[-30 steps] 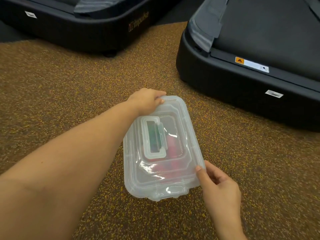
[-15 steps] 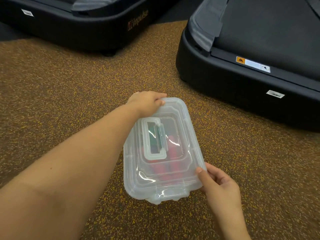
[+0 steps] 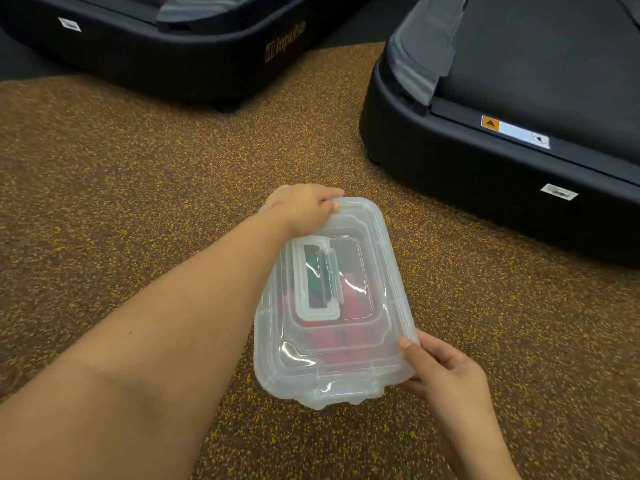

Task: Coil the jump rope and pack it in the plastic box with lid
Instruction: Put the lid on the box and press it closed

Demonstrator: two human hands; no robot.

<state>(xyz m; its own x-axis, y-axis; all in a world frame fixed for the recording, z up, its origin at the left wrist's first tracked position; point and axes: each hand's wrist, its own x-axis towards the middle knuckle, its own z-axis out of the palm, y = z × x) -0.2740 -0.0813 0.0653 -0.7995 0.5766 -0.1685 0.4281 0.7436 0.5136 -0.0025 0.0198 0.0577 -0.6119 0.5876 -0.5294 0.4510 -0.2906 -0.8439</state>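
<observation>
A clear plastic box (image 3: 388, 317) with its lid on sits on the speckled brown floor in the middle of the head view. A flat carry handle (image 3: 317, 308) lies on the lid. Through the plastic I see the jump rope (image 3: 349, 308) as red shapes and a green patch, blurred by the lid. My left hand (image 3: 304, 207) grips the box's far end, fingers curled over the edge. My right hand (image 3: 446, 372) holds the near right corner, thumb on the lid's rim.
Two black treadmill bases stand on the floor: one (image 3: 173, 57) across the back left, one (image 3: 502, 161) close at the right. The speckled rubber floor (image 3: 121, 202) stretches left of the box.
The box has turned slightly and shifted a little toward me; both hands kept their grip on its ends.
</observation>
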